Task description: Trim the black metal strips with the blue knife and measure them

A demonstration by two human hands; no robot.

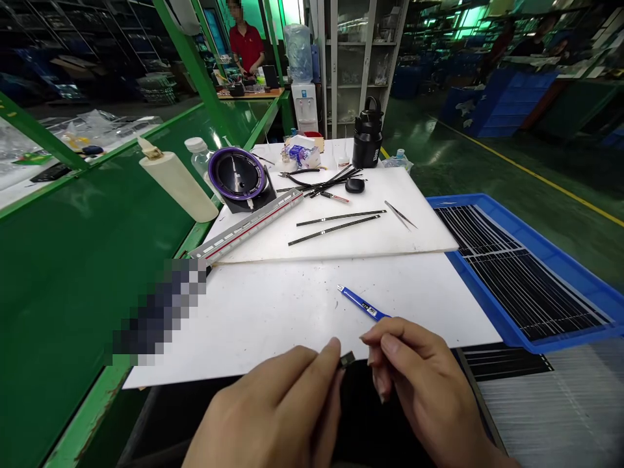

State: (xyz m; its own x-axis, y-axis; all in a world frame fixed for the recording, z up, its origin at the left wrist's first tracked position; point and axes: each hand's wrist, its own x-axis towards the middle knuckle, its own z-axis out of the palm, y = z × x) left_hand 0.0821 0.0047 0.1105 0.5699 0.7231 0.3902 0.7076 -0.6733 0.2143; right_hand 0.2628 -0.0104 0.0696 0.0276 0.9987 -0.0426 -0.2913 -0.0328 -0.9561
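Observation:
My left hand [280,403], fingers closed, pinches a small dark strip [347,359] at the table's near edge. Only a short end of the strip shows past the fingertips; the rest is hidden by the hand. Just right of it, my right hand [424,383] has its thumb and index finger drawn together, and I cannot make out what is between them. Beyond the right fingers lies a blue utility knife [363,303] on the white table [273,312]. Two thin black strips [336,229] and a pair of tweezers [400,214] rest on the white foam board [253,244].
A blue tray [487,201] of black strips stands at the right. On the board are pliers [297,179], a black mouse-shaped object [355,186] and a black flask [368,140]. A round purple-rimmed device [237,173] and cream bottle [180,185] stand left. Another person [247,45] works behind.

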